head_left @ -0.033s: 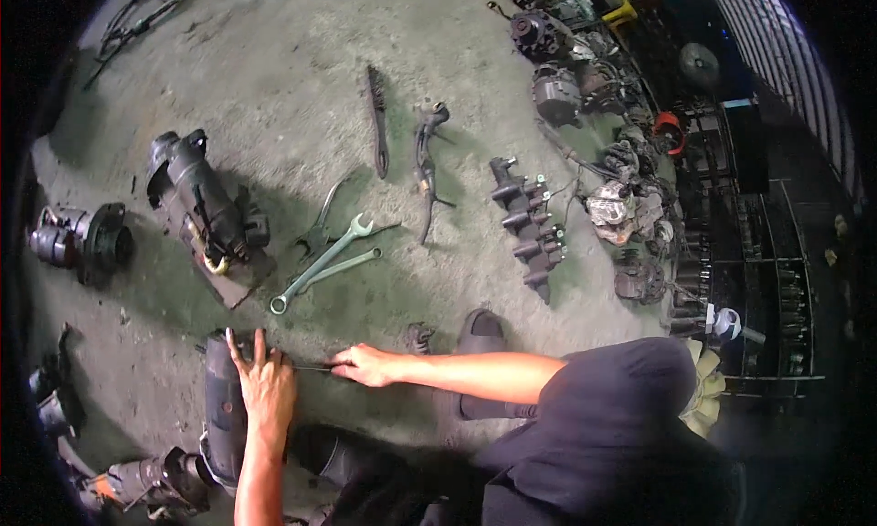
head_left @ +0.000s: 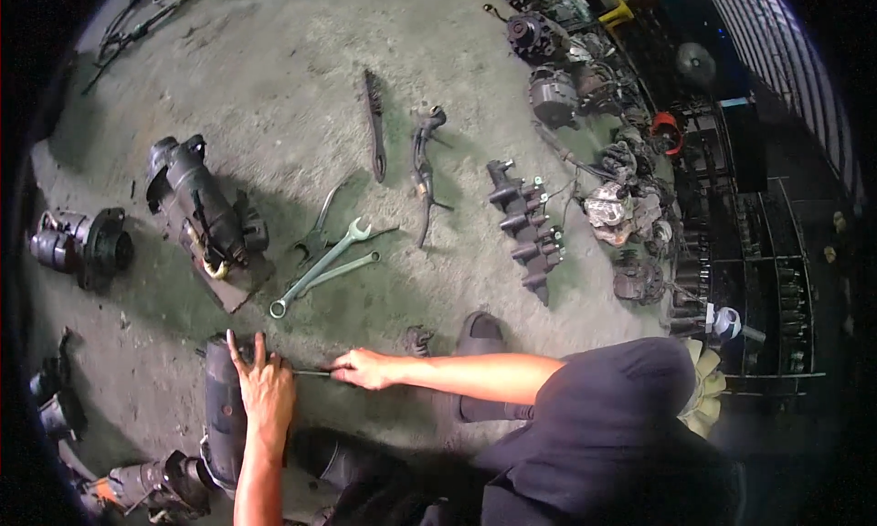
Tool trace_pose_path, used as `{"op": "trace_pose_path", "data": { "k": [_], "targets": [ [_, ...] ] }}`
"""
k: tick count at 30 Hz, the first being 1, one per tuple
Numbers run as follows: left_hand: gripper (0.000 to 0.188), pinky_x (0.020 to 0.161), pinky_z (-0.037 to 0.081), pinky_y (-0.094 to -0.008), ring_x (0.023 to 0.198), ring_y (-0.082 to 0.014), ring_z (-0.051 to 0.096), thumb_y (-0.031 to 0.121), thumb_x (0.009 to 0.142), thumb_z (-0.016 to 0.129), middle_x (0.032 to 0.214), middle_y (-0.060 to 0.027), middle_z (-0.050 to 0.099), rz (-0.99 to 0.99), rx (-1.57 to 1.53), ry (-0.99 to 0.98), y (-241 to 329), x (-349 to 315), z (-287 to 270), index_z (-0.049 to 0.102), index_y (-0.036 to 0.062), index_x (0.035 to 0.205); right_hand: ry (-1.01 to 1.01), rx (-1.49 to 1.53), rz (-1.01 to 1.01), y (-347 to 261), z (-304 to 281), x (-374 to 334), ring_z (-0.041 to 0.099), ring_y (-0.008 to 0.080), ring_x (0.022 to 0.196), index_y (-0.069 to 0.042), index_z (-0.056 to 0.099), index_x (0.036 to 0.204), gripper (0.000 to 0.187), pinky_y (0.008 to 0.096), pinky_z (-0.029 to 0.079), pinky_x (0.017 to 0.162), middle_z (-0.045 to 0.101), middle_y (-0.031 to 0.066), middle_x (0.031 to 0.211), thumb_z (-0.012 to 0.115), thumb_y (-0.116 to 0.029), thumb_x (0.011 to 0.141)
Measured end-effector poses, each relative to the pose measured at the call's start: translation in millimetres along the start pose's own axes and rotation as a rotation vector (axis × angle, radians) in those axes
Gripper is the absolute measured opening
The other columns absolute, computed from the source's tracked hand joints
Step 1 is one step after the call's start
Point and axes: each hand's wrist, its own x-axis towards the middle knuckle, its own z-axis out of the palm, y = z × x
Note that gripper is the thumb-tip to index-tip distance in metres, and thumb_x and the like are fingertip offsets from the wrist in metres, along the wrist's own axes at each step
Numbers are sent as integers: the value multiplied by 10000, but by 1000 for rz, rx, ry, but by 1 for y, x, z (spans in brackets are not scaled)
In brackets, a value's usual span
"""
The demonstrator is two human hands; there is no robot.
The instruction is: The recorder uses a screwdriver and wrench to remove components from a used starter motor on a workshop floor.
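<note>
Left hand [head_left: 268,389] and right hand [head_left: 364,369] at a dark cylindrical part [head_left: 222,400].
The left is spread over the part, which lies on the floor [head_left: 146,361]; the right is closed around a slim tool [head_left: 312,373], shaft toward the part. Beyond lie two overlapping wrenches [head_left: 320,267].

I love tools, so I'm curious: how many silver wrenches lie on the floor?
2: a combination wrench left of centre, a slimmer wrench at its right. Others may be hidden.
</note>
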Motion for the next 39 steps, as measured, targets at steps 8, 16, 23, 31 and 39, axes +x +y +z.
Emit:
{"op": "trace_pose_path", "data": {
  "k": [8, 16, 23, 31, 39],
  "targets": [
    [158, 1229, 82, -629, 1221, -263, 539, 166, 743, 642, 868, -51, 711, 84, 9, 55, -8, -1, 0, 756, 64, 783, -160, -392, -123, 1, -23, -31, 627, 427, 1099, 10, 466, 1384, 511, 468, 513, 931, 643, 286, 1163, 562, -265, 964],
    [281, 1226, 95, -609, 1304, -281, 492, 272, 730, 716, 945, -45, 706, 84, -28, 17, -12, -5, 0, 751, 59, 911, -203, -263, -130, -66, -43, -85, 627, 440, 753, -61, 202, 1484, 769, 531, 480, 691, 617, 231, 774, 615, -197, 850],
    [233, 1215, 97, -632, 1368, -325, 427, 237, 707, 673, 1069, -80, 677, 140, -51, 186, -18, -9, 1, 736, 71, 857, 19, 114, -710, -128, -23, -64, 625, 397, 942, -25, 480, 1194, 489, 454, 495, 807, 599, 194, 986, 692, -127, 765],
    [324, 1201, 75, -664, 1413, -342, 366, 365, 762, 584, 1125, -51, 686, 183, -147, 104, -38, -12, -3, 756, 152, 935, 408, -307, -1054, -133, -5, 2, 651, 371, 835, -27, 606, 1086, 337, 453, 524, 747, 652, 170, 875, 696, -205, 816],
    [268, 1195, 108, -654, 1326, -345, 451, 253, 739, 601, 1024, -55, 710, 129, -231, 141, -33, -13, -9, 750, 96, 898, 478, -283, -967, -133, -7, -14, 598, 340, 729, -13, 585, 1012, 256, 444, 488, 643, 565, 135, 777, 685, -168, 834]
  ]
}}
